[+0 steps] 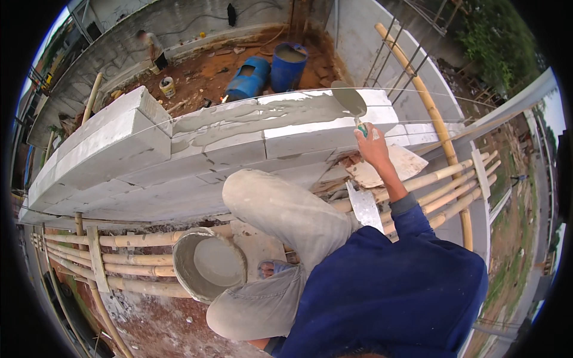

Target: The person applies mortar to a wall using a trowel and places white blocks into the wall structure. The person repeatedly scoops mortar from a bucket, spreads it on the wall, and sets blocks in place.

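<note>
My right hand (372,147) is closed around the green handle of a trowel (350,101). The trowel's blade, coated in grey mortar, lies over the right part of the wall top. Wet mortar (239,121) is spread unevenly along the white block wall (310,142), with bare white patches showing. To the left, a higher white block (134,134) stands at the end of the mortar strip. A bucket (184,262) of grey mortar sits beside my bent legs. Only a bit of my left forearm shows at the lower edge; the left hand is hidden.
Bamboo poles (143,270) form the scaffold under me. A taut string runs just above the wall. Beyond it are blue drums (289,68), a small pail (168,88) and another person (154,51). Upright bamboo (421,89) and steel rods stand at the right.
</note>
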Demonstrator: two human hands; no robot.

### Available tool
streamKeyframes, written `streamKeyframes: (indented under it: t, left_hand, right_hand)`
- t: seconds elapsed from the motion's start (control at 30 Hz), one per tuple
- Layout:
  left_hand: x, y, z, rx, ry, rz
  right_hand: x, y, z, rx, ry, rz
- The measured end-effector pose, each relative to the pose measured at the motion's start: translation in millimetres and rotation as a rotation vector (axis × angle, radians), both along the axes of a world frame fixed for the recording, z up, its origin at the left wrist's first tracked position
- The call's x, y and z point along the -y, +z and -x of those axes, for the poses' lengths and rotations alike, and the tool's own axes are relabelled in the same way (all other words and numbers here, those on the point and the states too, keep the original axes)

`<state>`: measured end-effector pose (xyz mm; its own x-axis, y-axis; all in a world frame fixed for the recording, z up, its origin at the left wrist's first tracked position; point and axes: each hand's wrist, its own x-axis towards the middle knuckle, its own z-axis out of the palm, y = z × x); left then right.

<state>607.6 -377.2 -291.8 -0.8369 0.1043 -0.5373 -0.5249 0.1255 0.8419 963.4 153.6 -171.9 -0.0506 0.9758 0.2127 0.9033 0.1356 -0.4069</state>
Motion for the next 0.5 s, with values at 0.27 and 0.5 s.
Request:
streamKeyframes:
  t: [0.27, 0.5]
  left_hand:
    - [-11.1, -4.6, 6.8, 0.005, -0.020, -0.009]
    - [-13.7, -2.6, 11.0, 0.001, -0.030, -0.001]
  right_hand:
    - [-25.9, 21.9, -26.6, 0.072, -0.106, 0.015]
    - [5.9, 29.1, -14.6, 0.033, -0.105, -0.084]
